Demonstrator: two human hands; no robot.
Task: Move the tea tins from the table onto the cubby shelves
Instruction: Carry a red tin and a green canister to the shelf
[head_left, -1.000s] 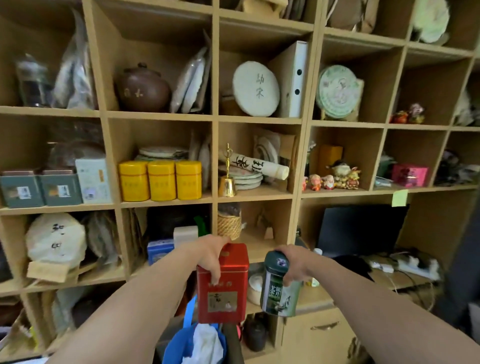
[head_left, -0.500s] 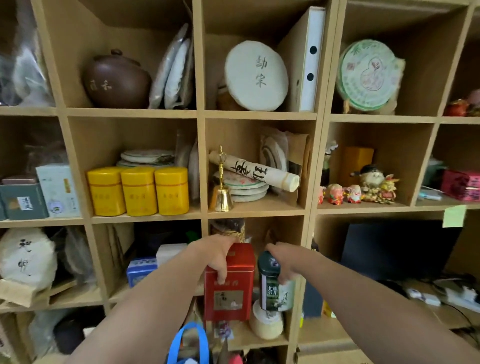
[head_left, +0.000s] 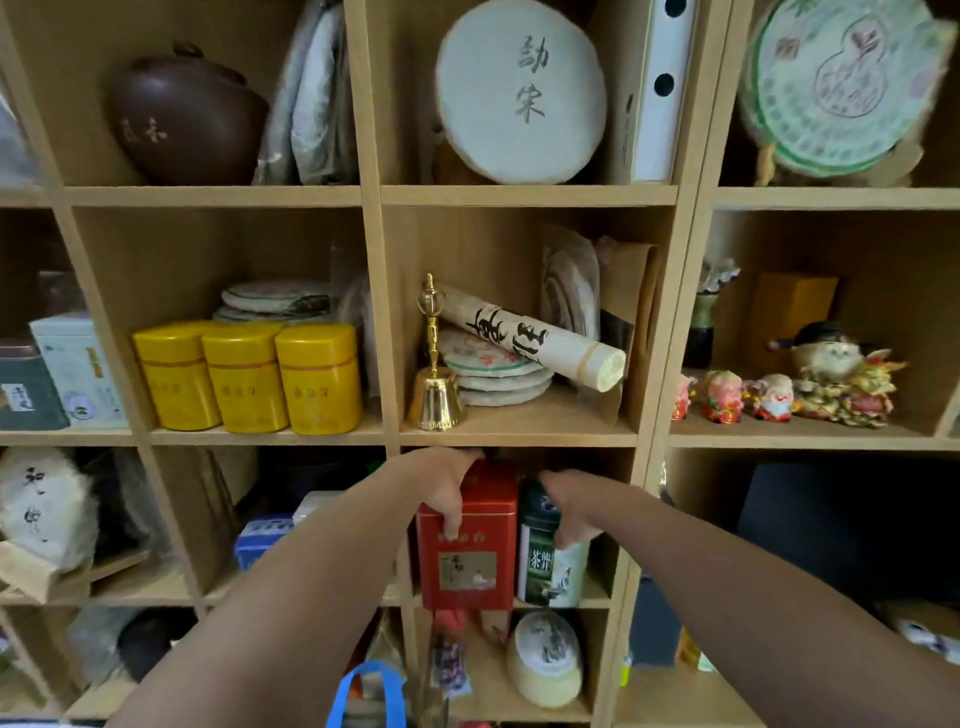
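Observation:
My left hand grips the top of a red rectangular tea tin that stands upright in the middle cubby of the wooden shelf. Beside it on the right, my right hand holds a round green-and-white tea tin by its top. Both tins sit side by side at the front of that cubby, their bases at the shelf board. My fingers hide the lids.
Three yellow tins stand in the cubby up left. A brass bell, a paper roll and tea cakes fill the cubby above. A blue box lies to the left, a pale round jar below, figurines at right.
Both hands have carried the tins forward and up into the middle cubby. The camera has moved closer to the shelf.

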